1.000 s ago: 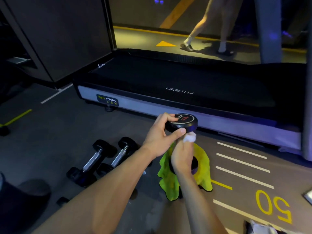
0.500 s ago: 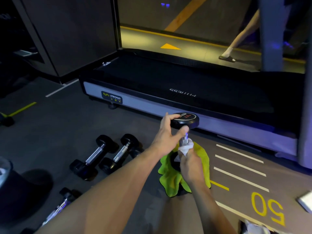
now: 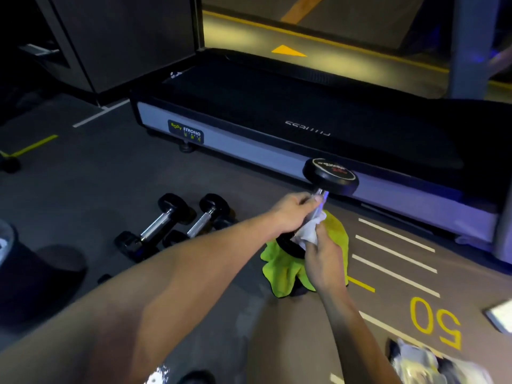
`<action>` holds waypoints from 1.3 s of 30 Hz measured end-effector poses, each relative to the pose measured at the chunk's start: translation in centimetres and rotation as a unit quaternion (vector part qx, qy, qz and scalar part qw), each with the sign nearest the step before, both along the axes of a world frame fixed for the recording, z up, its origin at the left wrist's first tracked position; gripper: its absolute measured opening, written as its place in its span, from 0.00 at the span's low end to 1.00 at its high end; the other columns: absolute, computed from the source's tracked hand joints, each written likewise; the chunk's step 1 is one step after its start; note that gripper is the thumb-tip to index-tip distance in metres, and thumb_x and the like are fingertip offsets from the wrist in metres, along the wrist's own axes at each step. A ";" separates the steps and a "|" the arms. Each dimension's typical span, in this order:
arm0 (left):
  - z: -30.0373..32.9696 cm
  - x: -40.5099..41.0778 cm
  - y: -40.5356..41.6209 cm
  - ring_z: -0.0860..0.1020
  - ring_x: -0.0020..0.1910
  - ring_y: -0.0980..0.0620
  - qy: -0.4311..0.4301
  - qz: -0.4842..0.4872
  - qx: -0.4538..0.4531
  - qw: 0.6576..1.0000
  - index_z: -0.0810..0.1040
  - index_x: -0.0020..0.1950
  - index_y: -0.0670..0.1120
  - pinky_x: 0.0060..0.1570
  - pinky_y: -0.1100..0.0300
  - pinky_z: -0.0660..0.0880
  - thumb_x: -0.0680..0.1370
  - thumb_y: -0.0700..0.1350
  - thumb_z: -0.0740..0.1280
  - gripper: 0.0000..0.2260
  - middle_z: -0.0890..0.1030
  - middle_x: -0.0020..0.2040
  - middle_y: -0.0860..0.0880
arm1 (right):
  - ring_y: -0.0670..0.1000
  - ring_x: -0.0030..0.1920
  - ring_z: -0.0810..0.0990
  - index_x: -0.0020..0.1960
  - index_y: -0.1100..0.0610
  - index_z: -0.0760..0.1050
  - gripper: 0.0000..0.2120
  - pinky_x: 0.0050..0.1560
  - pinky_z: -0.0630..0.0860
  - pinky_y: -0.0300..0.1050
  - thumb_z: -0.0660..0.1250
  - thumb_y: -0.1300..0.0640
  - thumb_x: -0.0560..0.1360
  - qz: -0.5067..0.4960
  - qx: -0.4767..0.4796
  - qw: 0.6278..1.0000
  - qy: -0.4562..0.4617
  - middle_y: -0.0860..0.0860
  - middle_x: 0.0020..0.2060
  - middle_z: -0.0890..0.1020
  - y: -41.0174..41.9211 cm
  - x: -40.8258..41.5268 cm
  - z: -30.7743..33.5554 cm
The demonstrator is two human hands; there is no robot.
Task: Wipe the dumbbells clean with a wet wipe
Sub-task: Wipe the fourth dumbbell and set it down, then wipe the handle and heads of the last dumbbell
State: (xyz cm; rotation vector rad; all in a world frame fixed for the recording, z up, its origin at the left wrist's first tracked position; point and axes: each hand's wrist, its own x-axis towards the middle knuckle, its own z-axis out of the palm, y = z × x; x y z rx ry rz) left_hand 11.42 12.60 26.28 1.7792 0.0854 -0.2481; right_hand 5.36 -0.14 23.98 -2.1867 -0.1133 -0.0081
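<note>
A person stands one dumbbell point(image 3: 321, 195) on end on a yellow-green cloth point(image 3: 288, 275) spread on the gym floor, just in front of a treadmill point(image 3: 277, 151). The left hand point(image 3: 293, 214) has its fingers curled round the upper part of the metal handle, just under the top head, and steadies it upright; the right hand point(image 3: 322, 261) pinches a white wet wipe point(image 3: 309, 231) and presses it against the handle lower down. The weight looks heavy and rigid, I'd say, with rubbery heads and a smooth steel bar that a damp wipe could make slippery, so the bar close under the head seems the safest place to hold, and the cloth should keep the lower head from skidding. The wipe itself is soft and limp and would bunch easily. Two more dumbbells point(image 3: 177, 225) lie side by side on the floor to the left, well apart from the work. A dark bin point(image 3: 16, 261) sits at the left edge with something pale inside, too cut off to name, and a crinkled packet point(image 3: 432, 361) lies at the lower right, its contents unclear
</note>
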 end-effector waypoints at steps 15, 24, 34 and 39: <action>-13.1 -22.2 18.6 0.70 0.24 0.58 0.112 0.234 0.028 0.965 0.74 0.39 0.48 0.30 0.60 0.67 0.86 0.50 0.62 0.16 0.76 0.28 0.54 | 0.48 0.53 0.84 0.54 0.54 0.79 0.05 0.48 0.76 0.33 0.65 0.57 0.83 0.124 0.183 0.939 0.265 0.49 0.49 0.86 11.5 -9.4 -5.6; -23.6 -28.6 25.7 0.73 0.36 0.47 0.269 0.200 0.260 0.906 0.69 0.35 0.48 0.36 0.54 0.64 0.84 0.57 0.63 0.21 0.73 0.31 0.51 | 0.37 0.31 0.81 0.41 0.59 0.81 0.11 0.35 0.73 0.28 0.67 0.65 0.81 0.189 0.171 0.894 0.368 0.44 0.29 0.85 14.3 -12.9 -11.6; -24.8 -28.0 27.8 0.83 0.52 0.43 0.256 0.170 0.331 0.892 0.83 0.55 0.51 0.52 0.52 0.78 0.82 0.61 0.64 0.16 0.85 0.49 0.46 | 0.42 0.38 0.84 0.45 0.58 0.83 0.08 0.39 0.75 0.32 0.73 0.53 0.78 0.170 0.127 0.894 0.394 0.47 0.36 0.87 13.9 -14.2 -16.7; -21.7 -29.3 33.5 0.81 0.53 0.42 0.146 0.275 0.481 0.820 0.82 0.57 0.50 0.50 0.49 0.77 0.79 0.52 0.72 0.10 0.81 0.53 0.47 | 0.36 0.44 0.85 0.56 0.52 0.81 0.10 0.44 0.76 0.28 0.76 0.57 0.75 0.178 0.126 0.895 0.390 0.38 0.43 0.87 14.4 -14.5 -17.7</action>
